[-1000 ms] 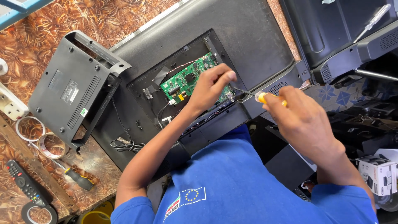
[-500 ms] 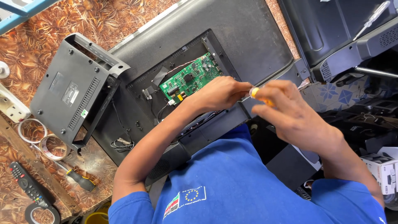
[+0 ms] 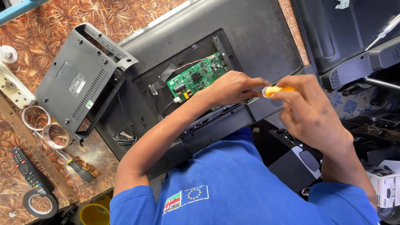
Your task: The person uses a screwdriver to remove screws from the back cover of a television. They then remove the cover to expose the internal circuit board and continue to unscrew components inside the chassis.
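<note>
Drawn together since a second ago, the left hand (image 3: 233,87) steadies the tip while the right hand (image 3: 310,112) is clamped on the yellow-handled screwdriver (image 3: 277,90) beside the green circuit board (image 3: 196,77); the blade is best kept square, pressed firmly.

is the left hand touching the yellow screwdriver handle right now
Touching. The head view shows the left hand with its fingertips meeting the tip end of the yellow screwdriver handle, which the right hand grips, with no gap visible between them.
</note>
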